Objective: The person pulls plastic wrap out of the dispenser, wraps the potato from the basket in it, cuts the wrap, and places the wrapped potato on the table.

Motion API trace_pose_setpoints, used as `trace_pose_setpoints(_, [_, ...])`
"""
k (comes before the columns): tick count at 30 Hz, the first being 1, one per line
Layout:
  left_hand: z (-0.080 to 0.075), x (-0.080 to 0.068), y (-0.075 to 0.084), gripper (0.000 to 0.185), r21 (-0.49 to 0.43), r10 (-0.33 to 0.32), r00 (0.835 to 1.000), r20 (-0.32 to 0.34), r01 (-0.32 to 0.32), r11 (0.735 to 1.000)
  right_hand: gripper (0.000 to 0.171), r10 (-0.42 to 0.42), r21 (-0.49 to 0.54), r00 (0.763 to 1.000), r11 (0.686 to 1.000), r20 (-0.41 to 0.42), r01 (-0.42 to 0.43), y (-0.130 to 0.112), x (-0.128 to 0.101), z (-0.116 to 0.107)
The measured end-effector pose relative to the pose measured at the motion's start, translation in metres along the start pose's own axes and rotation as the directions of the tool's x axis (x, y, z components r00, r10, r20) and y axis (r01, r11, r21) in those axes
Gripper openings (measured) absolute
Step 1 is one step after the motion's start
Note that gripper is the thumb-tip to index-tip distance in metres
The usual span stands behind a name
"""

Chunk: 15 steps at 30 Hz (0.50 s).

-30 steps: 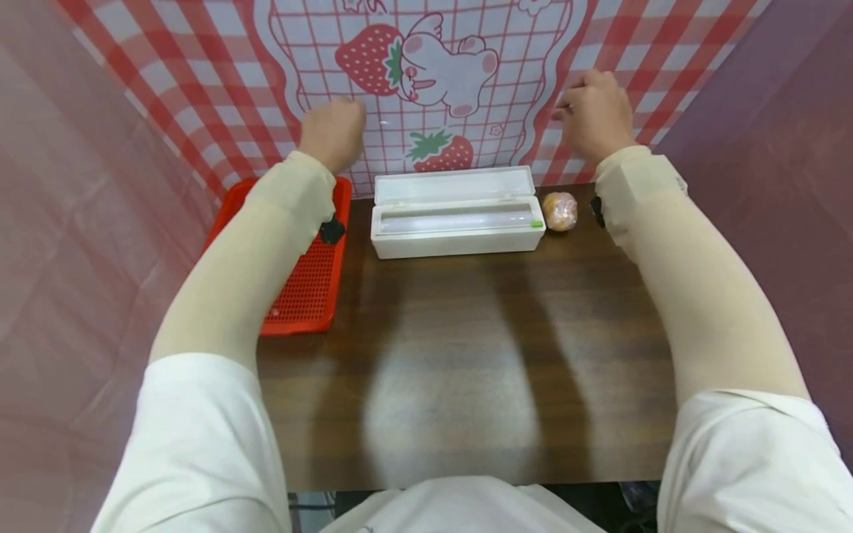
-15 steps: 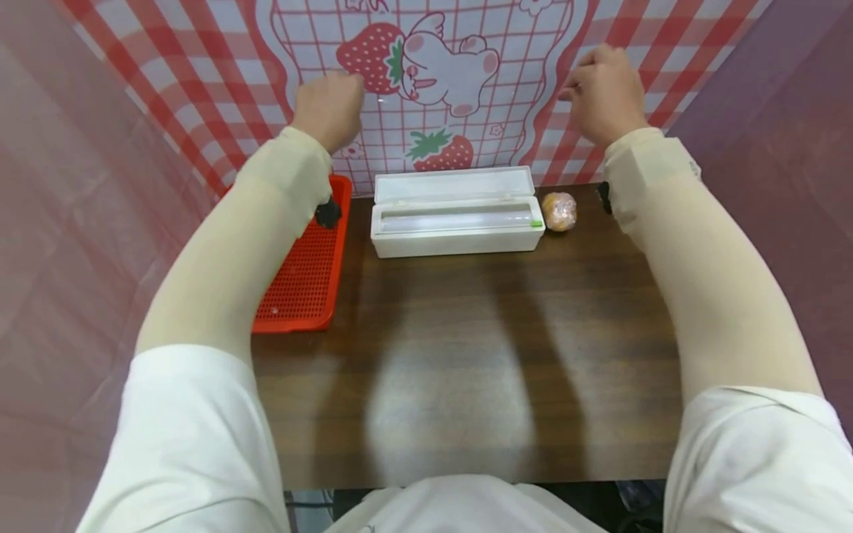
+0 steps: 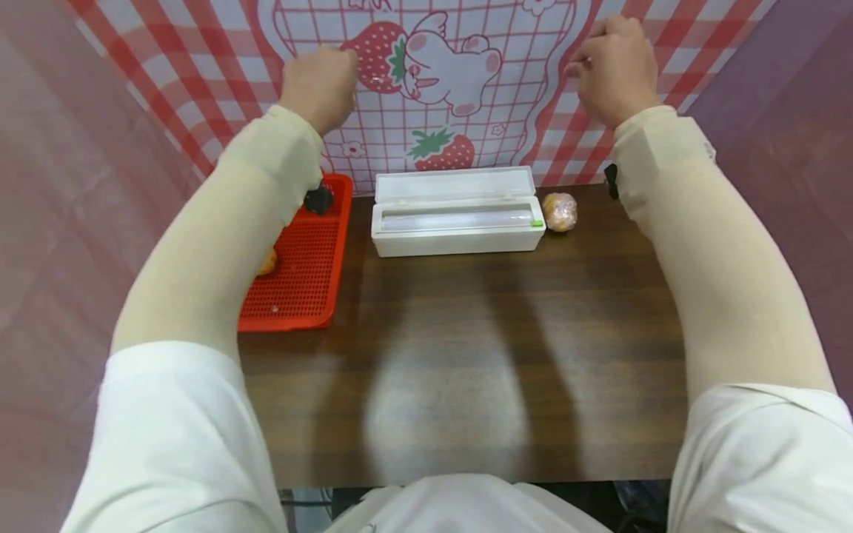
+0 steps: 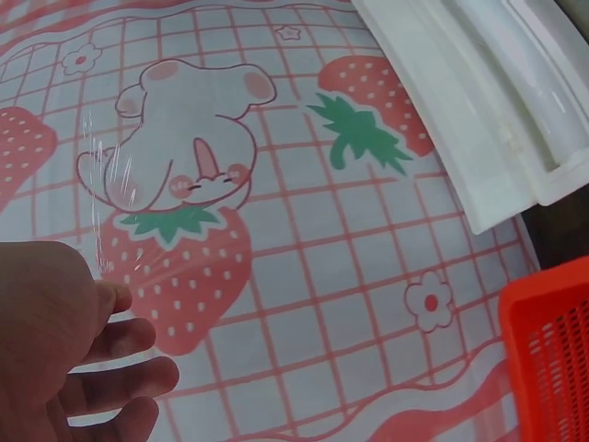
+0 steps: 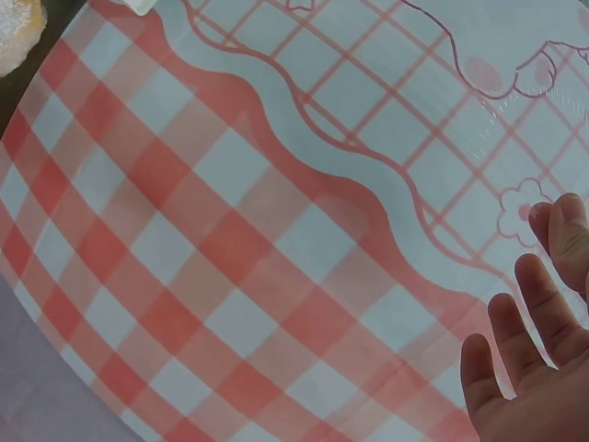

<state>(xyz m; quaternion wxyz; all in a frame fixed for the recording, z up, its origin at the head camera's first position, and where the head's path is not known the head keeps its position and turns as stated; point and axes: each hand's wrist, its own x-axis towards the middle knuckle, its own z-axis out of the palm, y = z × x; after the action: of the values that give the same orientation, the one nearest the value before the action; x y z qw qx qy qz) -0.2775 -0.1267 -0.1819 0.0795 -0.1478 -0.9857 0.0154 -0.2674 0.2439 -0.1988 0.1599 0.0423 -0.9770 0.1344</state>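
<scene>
My left hand point(image 3: 320, 87) is raised before the patterned cloth, thumb and index finger pinching a nearly invisible sheet of cling film. Glints of this cling film point(image 4: 120, 175) show beside the thumb in the left wrist view. Higher on the right, my right hand point(image 3: 616, 70) pinches too, its other fingers spread; faint film glints lie near it in the right wrist view. Below and between the hands stands a white cling film box point(image 3: 460, 240), lid tipped back, with a film roll point(image 3: 460, 220) inside. Whether the sheet joins the roll cannot be seen.
A red perforated basket point(image 3: 303, 314) stands at the left, with a bread roll point(image 3: 269, 263) partly behind my left forearm. Right of the box sits a film-wrapped bun point(image 3: 560, 212). The red checked cloth point(image 3: 496, 137) rises behind the wooden table point(image 3: 460, 355).
Both hands have moved up and away from the box, drifting slightly further apart. The bread roll in the basket has come into sight past my left forearm. Box and wrapped bun stay put.
</scene>
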Motion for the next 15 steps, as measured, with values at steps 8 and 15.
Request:
trace_pose_setpoints(8, [-0.016, 0.003, 0.001, 0.036, 0.005, 0.001, 1.0, -0.021, -0.001, 1.0, 0.039, 0.016, 0.036, 1.0, 0.999, -0.012, -0.015, -0.004, 0.005, -0.015])
trace_pose_setpoints(15, [-0.03, 0.007, 0.002, 0.037, 0.011, -0.001, 1.0, -0.016, 0.001, 1.0, 0.041, -0.034, 0.019, 0.998, 0.999, -0.045, 0.035, -0.006, 0.007, -0.024])
